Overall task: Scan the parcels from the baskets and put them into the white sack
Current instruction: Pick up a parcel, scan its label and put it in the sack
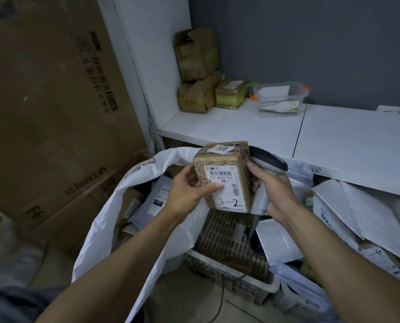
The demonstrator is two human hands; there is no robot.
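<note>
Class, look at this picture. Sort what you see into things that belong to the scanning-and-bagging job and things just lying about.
Belongs to the job:
brown parcel, held in the left hand
scanner, gripped by the right hand
white sack
basket
white mailers

Just lying about:
cardboard boxes on the shelf
clear plastic tub
large carton

A white shelf (240,127) carries worn cardboard boxes (197,66) in its corner — beside them a clear plastic container (280,99) with orange clips. A large SF Express carton (54,101) stands at left.
</note>
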